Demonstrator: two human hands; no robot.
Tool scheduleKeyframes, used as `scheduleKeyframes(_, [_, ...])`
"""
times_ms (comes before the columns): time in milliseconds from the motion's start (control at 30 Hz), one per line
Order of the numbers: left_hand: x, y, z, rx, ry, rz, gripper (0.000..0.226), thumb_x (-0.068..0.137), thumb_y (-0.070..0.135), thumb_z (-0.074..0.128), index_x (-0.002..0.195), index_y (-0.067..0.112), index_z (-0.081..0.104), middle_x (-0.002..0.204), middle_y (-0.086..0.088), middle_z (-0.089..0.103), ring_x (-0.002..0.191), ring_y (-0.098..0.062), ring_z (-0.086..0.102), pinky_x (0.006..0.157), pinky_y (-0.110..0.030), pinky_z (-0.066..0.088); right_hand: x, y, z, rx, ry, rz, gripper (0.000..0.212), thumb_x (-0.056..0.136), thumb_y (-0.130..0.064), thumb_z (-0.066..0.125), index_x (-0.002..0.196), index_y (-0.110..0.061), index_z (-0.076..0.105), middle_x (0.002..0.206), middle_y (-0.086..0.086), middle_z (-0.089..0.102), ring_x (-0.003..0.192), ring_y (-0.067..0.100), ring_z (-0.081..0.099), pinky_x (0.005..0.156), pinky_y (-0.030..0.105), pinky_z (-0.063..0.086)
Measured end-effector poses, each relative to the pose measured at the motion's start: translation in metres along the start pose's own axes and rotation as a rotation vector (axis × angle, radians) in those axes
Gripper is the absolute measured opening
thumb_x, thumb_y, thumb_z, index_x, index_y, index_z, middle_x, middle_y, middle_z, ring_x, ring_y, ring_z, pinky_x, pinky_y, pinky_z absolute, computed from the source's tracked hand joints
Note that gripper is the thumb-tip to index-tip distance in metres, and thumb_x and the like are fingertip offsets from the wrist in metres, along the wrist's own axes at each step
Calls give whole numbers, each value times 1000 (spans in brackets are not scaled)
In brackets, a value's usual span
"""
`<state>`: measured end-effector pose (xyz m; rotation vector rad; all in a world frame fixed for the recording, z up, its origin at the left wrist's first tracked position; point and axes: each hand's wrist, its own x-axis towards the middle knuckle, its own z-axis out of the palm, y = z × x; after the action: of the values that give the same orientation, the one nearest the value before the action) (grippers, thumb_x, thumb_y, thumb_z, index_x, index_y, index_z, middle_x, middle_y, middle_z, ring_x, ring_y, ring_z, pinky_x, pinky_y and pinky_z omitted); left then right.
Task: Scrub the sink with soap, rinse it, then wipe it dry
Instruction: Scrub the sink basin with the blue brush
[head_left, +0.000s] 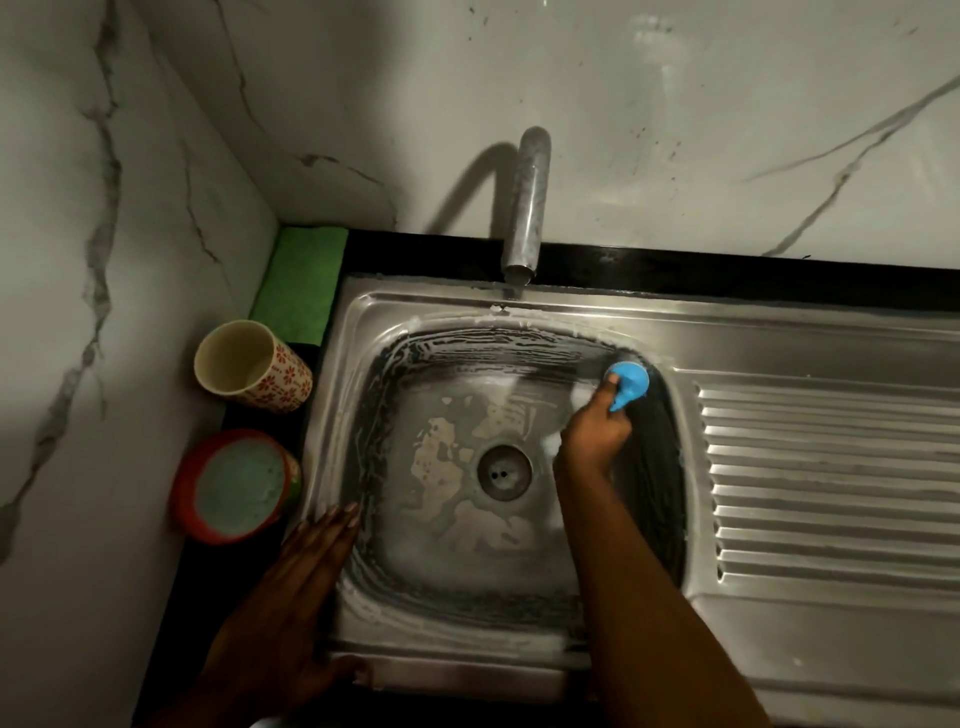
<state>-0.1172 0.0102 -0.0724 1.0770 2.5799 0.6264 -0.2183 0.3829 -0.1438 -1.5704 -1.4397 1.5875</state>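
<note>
- Two bare hands are at a stainless-steel sink (441, 301) set in a black countertop (727, 267). Clock directions here are taken from the round metal drain (504, 473) in the basin floor.
- Nearest, at 8 o'clock, the left hand (311, 577) lies flat on the sink's left rim. Its fingers are straight and together, pointing toward 1 o'clock, and it holds nothing.
- At 2 o'clock the right hand (597, 431) reaches into the basin. Its fingers are curled round a blue round-topped plastic scrubber (631, 382) with the thumb laid on top.
- The scrubber sits against the basin wall at the far right corner, and its working end is too blurred to make out.
- White soap suds (498, 338) streak the basin walls and rim, and paler foam patches lie on the floor around the drain.
- At 3 o'clock the sink's ribbed steel drainboard (831, 493) runs off to the right.
- At 9 o'clock a red round tub of pale green soap paste (234, 488) stands on the countertop just beside the sink's left rim, near the left fingertips.
- At 10 o'clock a cream cup with a red flower pattern (254, 366) stands upright just behind the tub.
- At 11 o'clock a folded green cloth (301, 291) lies in the counter corner against the wall.
- At 12 o'clock a curved metal tap (527, 208) arches forward, its spout above the basin's back rim.
- Farthest is a white marble-look wall with grey veins (727, 130).
</note>
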Motion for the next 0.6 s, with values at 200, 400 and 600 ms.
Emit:
scheduleKeyframes(200, [-2, -1, 1, -6, -1, -30, 122, 82, 82, 59, 162, -3, 24, 171, -16, 24, 157, -38, 26, 124, -51, 24, 6, 4, 6, -85, -18, 76, 45, 98, -54, 56, 81, -14, 65, 82, 14, 70, 76, 28, 68, 66, 37, 49])
scheduleKeyframes(400, [-1, 2, -1, -35, 28, -38, 120, 84, 84, 55, 160, -6, 27, 171, -15, 24, 157, -37, 25, 126, -48, 22, 31, 18, 2, -439, -128, 131, 58, 103, -40, 54, 145, -1, 47, 142, 21, 55, 131, 38, 52, 107, 39, 37])
scheduleKeyframes(600, [-1, 7, -4, -30, 67, -23, 115, 88, 84, 47, 159, -5, 28, 170, -17, 26, 156, -36, 28, 121, -54, 28, -37, 22, 55, -747, -661, -4, 47, 106, -42, 46, 133, -7, 58, 130, 18, 62, 114, 32, 60, 95, 35, 46])
